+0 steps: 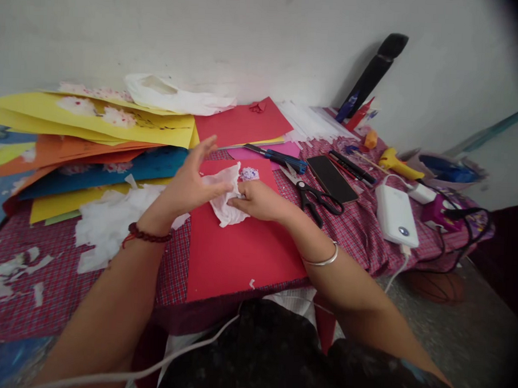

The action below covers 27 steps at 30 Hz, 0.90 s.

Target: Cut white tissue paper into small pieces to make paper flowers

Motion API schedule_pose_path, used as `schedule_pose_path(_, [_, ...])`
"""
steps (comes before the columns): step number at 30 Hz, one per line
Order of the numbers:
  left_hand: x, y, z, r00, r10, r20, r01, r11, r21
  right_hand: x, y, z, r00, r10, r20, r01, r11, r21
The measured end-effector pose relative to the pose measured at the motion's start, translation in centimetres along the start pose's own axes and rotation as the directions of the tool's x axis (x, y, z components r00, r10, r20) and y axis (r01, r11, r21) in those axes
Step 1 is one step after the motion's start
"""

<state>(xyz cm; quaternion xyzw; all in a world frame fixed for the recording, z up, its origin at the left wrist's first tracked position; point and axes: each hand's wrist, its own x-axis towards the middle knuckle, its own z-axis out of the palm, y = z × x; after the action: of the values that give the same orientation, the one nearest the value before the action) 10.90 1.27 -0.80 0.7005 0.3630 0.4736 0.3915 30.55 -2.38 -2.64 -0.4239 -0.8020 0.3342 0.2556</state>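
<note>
Over the middle of the red sheet (243,256), the right hand (262,201) has its grip pinched on the white tissue (227,198), thumb and curled fingers at its right side. The left hand (195,182), fingers spread wide and raised, has its thumb over the tissue; touching or hovering, hard to say! The crumpled tissue lies across the sheet's upper half, a corner pointing toward the near edge, the visible part running roughly far to near, slightly aslant. The right hand hides some of it.

Just beyond that hand, on the sheet, sits a purple-flecked clump (249,173). Well right of the sheet, there's a pale container (468,178) with something blue inside.

Close around the sheet now: scissors (301,185) at its right edge, blades toward it, and a blue cutter (286,160) lying across beyond its far edge. Farther right come a phone (333,179) and a white power bank (396,214). To the left, a loose heap of white pieces (112,222), then coloured sheets (159,124) stacked behind, all on the checked surface (171,282).
</note>
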Motion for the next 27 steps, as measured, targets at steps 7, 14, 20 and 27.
schedule_pose_path(7, [-0.7,1.6,1.1,0.955,-0.232,0.184,0.227,0.973,0.049,-0.3,-0.6,0.4,0.979,-0.12,0.163,0.102,0.988,0.115])
schedule_pose_path(14, [-0.4,1.2,0.3,0.909,-0.13,-0.397,0.055,0.979,-0.194,-0.1,1.3,-1.4,0.985,-0.058,0.163,-0.002,0.937,0.348])
schedule_pose_path(20, [-0.2,0.3,1.1,0.82,-0.112,-0.561,-0.113,0.93,-0.35,0.9,1.6,-0.1,0.94,0.19,-0.283,0.07,0.705,0.706])
schedule_pose_path(27, [-0.9,-0.4,2.6,0.968,-0.241,-0.075,0.202,0.918,-0.341,1.6,3.3,-1.4,0.679,0.477,-0.558,0.176,0.633,0.754])
